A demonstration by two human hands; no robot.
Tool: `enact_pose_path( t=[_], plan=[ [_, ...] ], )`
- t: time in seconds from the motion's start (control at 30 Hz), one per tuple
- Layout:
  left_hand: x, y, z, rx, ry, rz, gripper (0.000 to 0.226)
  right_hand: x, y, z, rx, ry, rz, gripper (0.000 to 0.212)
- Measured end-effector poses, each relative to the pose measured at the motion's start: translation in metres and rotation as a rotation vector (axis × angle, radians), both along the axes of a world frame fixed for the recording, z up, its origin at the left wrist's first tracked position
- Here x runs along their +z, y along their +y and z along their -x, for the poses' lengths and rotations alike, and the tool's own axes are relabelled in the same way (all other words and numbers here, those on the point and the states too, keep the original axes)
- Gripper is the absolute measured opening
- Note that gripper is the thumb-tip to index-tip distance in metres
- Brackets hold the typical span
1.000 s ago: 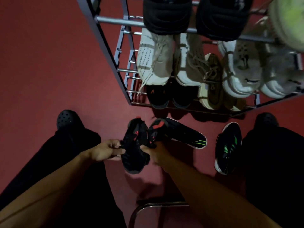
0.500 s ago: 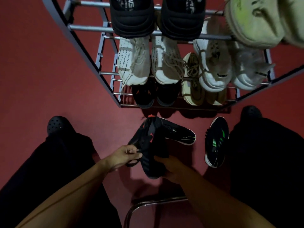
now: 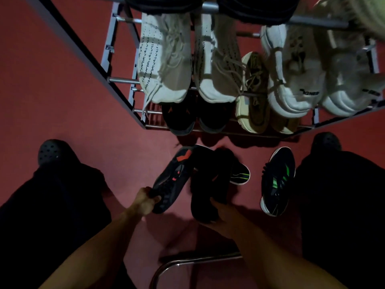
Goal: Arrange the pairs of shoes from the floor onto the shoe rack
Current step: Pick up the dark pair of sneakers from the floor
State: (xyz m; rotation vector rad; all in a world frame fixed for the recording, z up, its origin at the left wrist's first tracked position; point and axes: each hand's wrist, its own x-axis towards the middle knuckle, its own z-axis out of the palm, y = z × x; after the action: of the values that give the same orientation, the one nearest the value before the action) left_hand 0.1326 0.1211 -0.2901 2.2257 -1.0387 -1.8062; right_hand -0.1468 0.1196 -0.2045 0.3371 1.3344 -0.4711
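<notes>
Just beyond your left hand [image 3: 146, 200], the black shoe with red marks [image 3: 171, 180] ran up and to the right, heel end at your fingers and toe toward the shoe rack [image 3: 87, 59]. Your fingers and thumb were curled round its heel end, pinching it. Its long axis lay on a slant, leaning toward the shoe in your other hand.

Beside it, your right hand [image 3: 217, 209] gripped the second black shoe [image 3: 210, 184] from below, fingers wrapped on its lower end. That shoe stood nearly straight ahead of your hand, long axis pointing at the rack, blurred so its details were hard to read. The two shoes nearly touched at their far ends.

Past your right hand, partly hidden behind the shoe it held, a black shoe with a green stripe [image 3: 239, 176] lay on the red floor [image 3: 52, 101], toe pointing right. Further right of that hand, well apart from it, its mate with green marks [image 3: 278, 180] lay with its long axis running away from you.

Beyond both hands, the rack's lowest tier held a dark pair [image 3: 193, 117] and an olive pair [image 3: 253, 109]; white shoes [image 3: 164, 57] sat on the tier above.
</notes>
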Motion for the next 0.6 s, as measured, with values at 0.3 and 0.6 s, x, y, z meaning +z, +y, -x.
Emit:
enact_pose_path(
  t=[0.3,0.6],
  plan=[
    [0.015,0.030,0.045,0.378,0.168,-0.242,0.044,0.000,0.038,0.003,-0.133,0.011,-0.055,0.020],
    [0.049,0.047,0.083,0.505,0.453,-0.234,0.030,0.017,0.050,0.012,-0.229,0.124,0.032,0.020]
  ],
)
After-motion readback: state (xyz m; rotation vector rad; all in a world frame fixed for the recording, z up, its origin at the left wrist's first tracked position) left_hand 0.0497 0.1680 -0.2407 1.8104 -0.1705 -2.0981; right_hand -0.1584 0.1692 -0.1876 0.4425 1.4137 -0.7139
